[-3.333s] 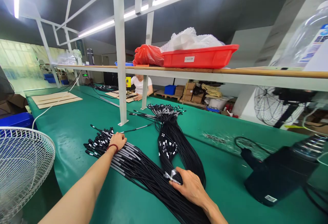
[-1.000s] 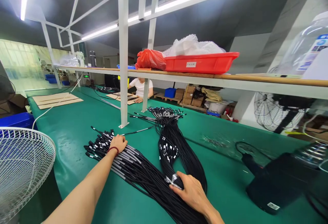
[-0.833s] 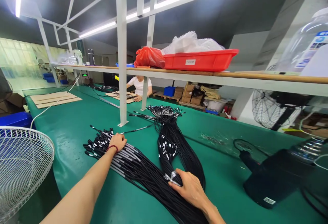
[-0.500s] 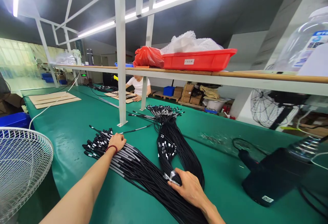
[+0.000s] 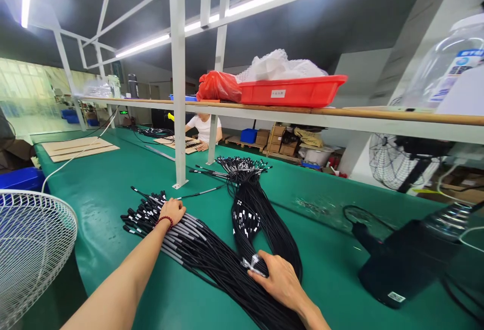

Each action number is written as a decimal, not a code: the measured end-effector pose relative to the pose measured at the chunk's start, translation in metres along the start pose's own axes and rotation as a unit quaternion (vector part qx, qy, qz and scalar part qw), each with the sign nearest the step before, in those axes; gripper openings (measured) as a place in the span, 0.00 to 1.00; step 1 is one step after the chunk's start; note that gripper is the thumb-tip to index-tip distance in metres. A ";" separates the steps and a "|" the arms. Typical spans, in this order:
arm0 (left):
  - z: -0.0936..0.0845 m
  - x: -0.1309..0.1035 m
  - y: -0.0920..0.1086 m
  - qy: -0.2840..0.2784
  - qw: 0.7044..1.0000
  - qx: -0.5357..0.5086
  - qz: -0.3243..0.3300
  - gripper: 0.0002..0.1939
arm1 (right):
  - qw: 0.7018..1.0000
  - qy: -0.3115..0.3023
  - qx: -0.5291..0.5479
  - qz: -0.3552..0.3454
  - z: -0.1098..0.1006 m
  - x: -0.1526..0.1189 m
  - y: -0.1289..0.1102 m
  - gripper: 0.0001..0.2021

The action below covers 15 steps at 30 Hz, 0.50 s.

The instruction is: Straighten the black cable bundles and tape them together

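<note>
On a green bench (image 5: 106, 179), left hand (image 5: 174, 211) covers straight grey-sleeved black cables (image 5: 219, 252), seemingly untied, grip unclear; right hand (image 5: 280, 277) clasps looped black bundle (image 5: 282, 229), apparently tied.

One left grip (image 5: 174, 211) and one right grip (image 5: 282, 275) are counted, along with two bunches of black cables (image 5: 217, 252); the single cables are too many to be told apart. One surface (image 5: 328, 269), one red tray (image 5: 306, 90), one red bag (image 5: 219, 87), one beaded bracelet (image 5: 167, 219), one plastic bottle (image 5: 433, 80), one white fan (image 5: 34, 239) and one co-worker (image 5: 204, 127) can be made out.
</note>
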<state>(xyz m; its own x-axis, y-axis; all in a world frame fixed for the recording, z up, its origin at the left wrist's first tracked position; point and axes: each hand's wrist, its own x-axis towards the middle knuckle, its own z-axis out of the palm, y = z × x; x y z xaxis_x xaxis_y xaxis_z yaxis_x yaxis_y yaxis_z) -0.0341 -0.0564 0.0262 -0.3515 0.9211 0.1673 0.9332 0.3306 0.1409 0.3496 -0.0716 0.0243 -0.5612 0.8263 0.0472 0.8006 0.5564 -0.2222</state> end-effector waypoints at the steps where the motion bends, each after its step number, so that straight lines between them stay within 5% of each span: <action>1: 0.000 0.000 0.000 0.000 1.000 0.001 0.000 0.13 | 1.000 0.001 0.002 0.000 0.000 0.000 0.000 0.19; 15: 0.001 0.001 -0.001 -0.001 1.000 -0.002 0.005 0.13 | 1.000 0.001 0.010 0.003 -0.002 0.001 -0.002 0.20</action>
<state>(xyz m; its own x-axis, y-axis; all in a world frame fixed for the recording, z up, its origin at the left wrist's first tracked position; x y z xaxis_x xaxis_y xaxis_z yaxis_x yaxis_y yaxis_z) -0.0350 -0.0553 0.0255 -0.3413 0.9252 0.1662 0.9367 0.3199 0.1427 0.3478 -0.0722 0.0270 -0.5557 0.8301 0.0473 0.7999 0.5493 -0.2416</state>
